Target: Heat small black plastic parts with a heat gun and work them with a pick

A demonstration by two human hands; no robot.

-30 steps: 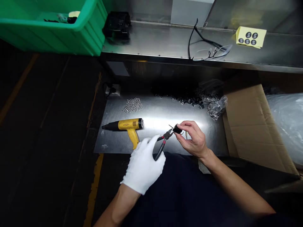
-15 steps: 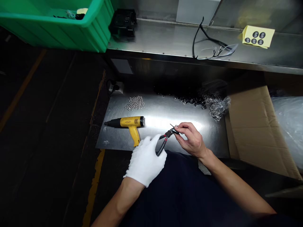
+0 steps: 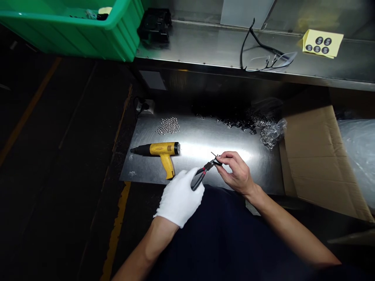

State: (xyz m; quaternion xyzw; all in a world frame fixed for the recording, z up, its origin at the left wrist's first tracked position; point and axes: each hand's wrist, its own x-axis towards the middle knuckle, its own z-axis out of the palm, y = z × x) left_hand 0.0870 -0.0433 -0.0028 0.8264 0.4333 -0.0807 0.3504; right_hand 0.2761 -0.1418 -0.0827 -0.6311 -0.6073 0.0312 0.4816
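My left hand (image 3: 178, 197), in a white glove, grips the handles of a pair of red-and-black pliers (image 3: 202, 174). The pliers' jaws reach my right hand (image 3: 236, 171), which is bare. Its thumb and fingers pinch a small black part (image 3: 217, 162), mostly hidden by the fingertips. A thin wire-like tip sticks out beside the jaws. Both hands are above a steel sheet (image 3: 202, 136). A yellow-and-black heat gun (image 3: 161, 152) lies on the sheet just beyond my left hand.
A heap of metal beads (image 3: 168, 125), a spread of small black parts (image 3: 234, 121) and a plastic bag of metal pieces (image 3: 272, 133) lie on the sheet. A cardboard box (image 3: 316, 160) stands right. Above are a steel shelf (image 3: 205, 47) and a green crate (image 3: 73, 31).
The small black part has turned and is now mostly hidden in my right fingers. The whole scene has shifted slightly in view as my head moved. The pliers stay at the part.
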